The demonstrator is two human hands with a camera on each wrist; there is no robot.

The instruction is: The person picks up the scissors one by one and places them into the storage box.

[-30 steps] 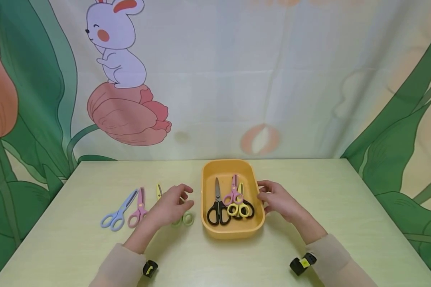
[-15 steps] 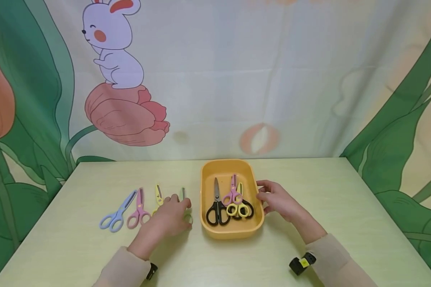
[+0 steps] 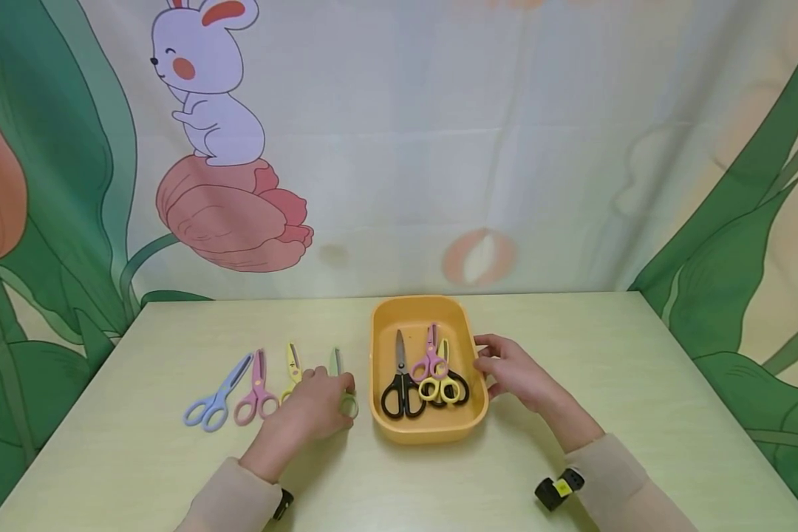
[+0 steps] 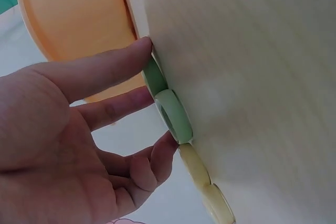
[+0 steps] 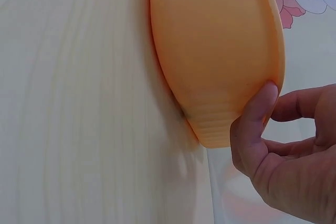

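Observation:
My left hand point(image 3: 309, 410) is down over a pair of green scissors point(image 3: 335, 360), left of the orange-yellow tray point(image 3: 382, 427). In the left wrist view, thumb and fingers close about the green handles point(image 4: 179, 116), which lie flat on the table. My right hand point(image 3: 519, 373) holds the tray's right rim; the right wrist view has the thumb against the outer wall point(image 5: 220, 51) and fingers at the rim. Inside the tray are black-handled scissors point(image 3: 401, 384), pink scissors point(image 3: 430, 362) and yellow scissors point(image 3: 442, 389), the last over another black-handled pair, partly hidden.
On the table point(image 3: 439, 488), left of my left hand, lie blue scissors point(image 3: 216, 399), pink scissors point(image 3: 258, 386) and yellow scissors point(image 3: 294, 362), the last partly hidden by the hand. A printed curtain point(image 3: 399, 185) hangs behind the table's far edge.
My left hand has come down from above onto the green scissors' handles, its fingers now lower and closer around them. The right hand and the tray have stayed in place.

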